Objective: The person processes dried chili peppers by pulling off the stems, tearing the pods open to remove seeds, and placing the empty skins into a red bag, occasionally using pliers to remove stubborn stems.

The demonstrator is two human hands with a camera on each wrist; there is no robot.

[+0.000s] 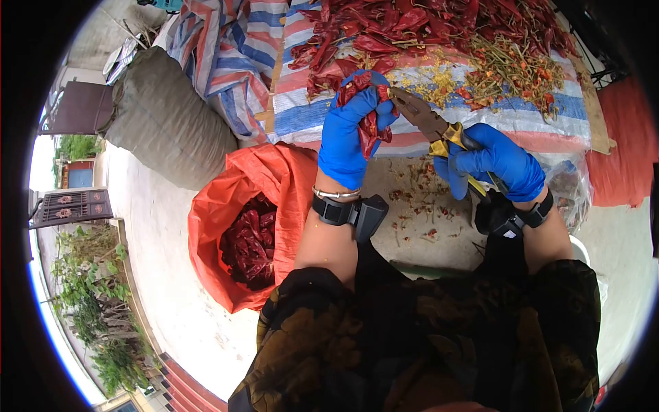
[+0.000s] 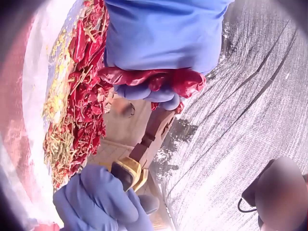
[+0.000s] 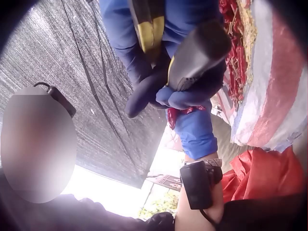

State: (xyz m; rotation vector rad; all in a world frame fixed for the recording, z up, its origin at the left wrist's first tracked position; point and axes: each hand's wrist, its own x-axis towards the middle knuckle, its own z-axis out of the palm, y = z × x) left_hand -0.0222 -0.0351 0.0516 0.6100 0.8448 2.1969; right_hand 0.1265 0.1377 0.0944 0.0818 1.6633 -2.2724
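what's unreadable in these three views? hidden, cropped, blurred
- Head view: the scissors blade tips sit behind the dried chillies in the left hand; whether a stem lies between them cannot be told.
- Left wrist view: the right hand is cut by the bottom edge, its grip mostly out of frame.
- Right wrist view: a blurred oval covers the lower left.
- Head view: the orange sack walls hide how deep its chillies go.
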